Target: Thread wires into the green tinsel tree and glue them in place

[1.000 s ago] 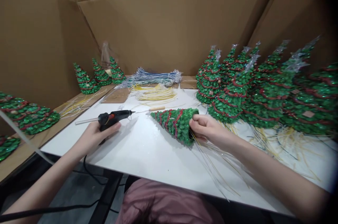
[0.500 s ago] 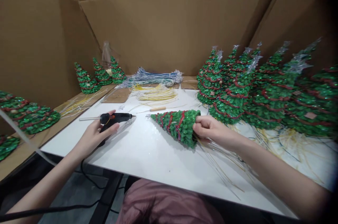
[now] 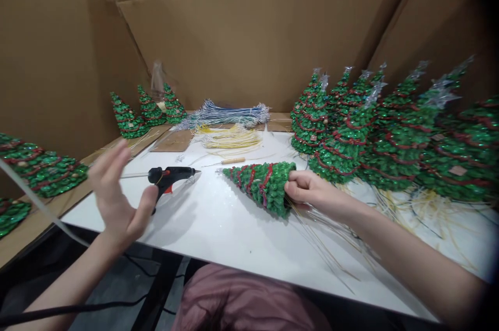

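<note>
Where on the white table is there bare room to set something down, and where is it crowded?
The largest bare patch of tabletop lies between the glue gun and the tree in the right hand, down to the near edge. Crowded: the right side, with standing trees and loose wires, and the back, with wire bundles.

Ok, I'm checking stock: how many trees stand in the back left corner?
3: the left tree is nearest us, the middle tree beyond it, and the right tree beside that. Others may be hidden behind them.
</note>
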The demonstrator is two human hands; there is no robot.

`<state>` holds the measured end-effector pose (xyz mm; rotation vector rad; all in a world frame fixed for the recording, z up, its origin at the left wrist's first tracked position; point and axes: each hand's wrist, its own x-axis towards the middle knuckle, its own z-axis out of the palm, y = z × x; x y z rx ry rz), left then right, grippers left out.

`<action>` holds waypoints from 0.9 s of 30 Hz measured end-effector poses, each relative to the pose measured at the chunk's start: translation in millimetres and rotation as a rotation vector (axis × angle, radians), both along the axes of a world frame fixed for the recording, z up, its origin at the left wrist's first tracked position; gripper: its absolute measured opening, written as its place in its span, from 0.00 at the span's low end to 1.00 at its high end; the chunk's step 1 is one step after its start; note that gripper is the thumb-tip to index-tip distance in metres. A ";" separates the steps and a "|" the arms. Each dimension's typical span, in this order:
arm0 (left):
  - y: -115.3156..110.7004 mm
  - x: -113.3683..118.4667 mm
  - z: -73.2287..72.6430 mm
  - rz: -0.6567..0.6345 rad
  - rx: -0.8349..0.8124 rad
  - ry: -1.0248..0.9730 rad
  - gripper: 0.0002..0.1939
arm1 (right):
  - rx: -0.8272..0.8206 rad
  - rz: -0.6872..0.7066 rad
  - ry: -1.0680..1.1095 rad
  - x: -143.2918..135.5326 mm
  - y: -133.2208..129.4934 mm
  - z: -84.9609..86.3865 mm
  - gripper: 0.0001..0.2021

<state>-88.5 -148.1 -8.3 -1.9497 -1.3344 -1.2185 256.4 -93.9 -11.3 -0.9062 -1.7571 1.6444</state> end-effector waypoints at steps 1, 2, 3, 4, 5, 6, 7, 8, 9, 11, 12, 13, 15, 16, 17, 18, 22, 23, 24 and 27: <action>1.1 9.8 2.0 -0.030 0.041 0.031 0.32 | 0.001 -0.002 -0.001 0.0 0.1 -0.1 0.25; 3.6 19.5 3.7 -0.060 0.038 0.061 0.29 | 0.001 -0.003 -0.003 -0.2 0.1 -0.1 0.25; 7.1 28.6 5.2 -0.103 0.044 0.102 0.26 | 0.002 -0.004 -0.006 -0.3 0.0 0.2 0.25; 11.2 36.2 6.5 -0.111 0.052 0.137 0.25 | 0.003 -0.004 -0.009 -0.6 -0.1 0.6 0.25; 15.2 42.0 7.6 -0.109 0.073 0.178 0.24 | 0.004 -0.003 -0.010 -0.7 -0.2 1.0 0.25; 18.8 45.8 8.4 -0.097 0.099 0.198 0.24 | 0.004 -0.004 -0.010 -0.9 -0.3 1.3 0.25; 21.6 47.4 8.8 -0.082 0.100 0.202 0.25 | 0.002 -0.004 -0.008 -0.9 -0.1 1.3 0.26; 23.3 47.3 8.7 -0.066 0.095 0.193 0.25 | 0.000 -0.002 -0.005 -0.7 0.3 1.0 0.26; 24.0 46.0 8.3 -0.054 0.084 0.188 0.25 | -0.005 0.002 -0.001 -0.5 0.8 0.4 0.26; 22.8 41.8 6.9 -0.057 0.064 0.194 0.26 | -0.016 0.001 0.012 0.2 2.1 -1.6 0.26; 21.6 39.9 6.0 -0.067 0.061 0.202 0.26 | -0.018 -0.001 0.019 0.5 2.6 -2.6 0.26; 20.2 38.6 5.3 -0.078 0.064 0.207 0.25 | -0.017 -0.006 0.023 0.7 3.0 -3.5 0.26; 18.2 37.1 4.4 -0.080 0.072 0.199 0.24 | -0.005 -0.015 0.021 0.7 2.9 -4.2 0.26; 17.7 36.6 4.2 -0.070 0.076 0.191 0.23 | 0.001 -0.015 0.015 0.6 2.5 -4.1 0.26; 17.5 35.9 4.1 -0.057 0.078 0.185 0.21 | 0.006 -0.012 0.008 0.3 2.1 -3.8 0.26; 17.5 35.0 4.1 -0.041 0.073 0.182 0.20 | 0.009 -0.009 0.003 0.0 1.8 -3.3 0.26; 18.6 27.6 4.0 -0.036 0.052 0.166 0.17 | 0.001 -0.007 0.007 -0.9 1.2 -2.1 0.26; 18.6 25.5 3.9 -0.043 0.049 0.158 0.17 | -0.003 -0.010 0.011 -1.0 1.2 -2.0 0.27; 18.4 23.4 3.8 -0.048 0.048 0.153 0.17 | -0.005 -0.012 0.014 -0.9 1.2 -2.0 0.26; 16.0 18.0 4.6 -0.039 0.055 0.140 0.17 | 0.003 0.009 0.011 -0.5 0.8 -1.5 0.25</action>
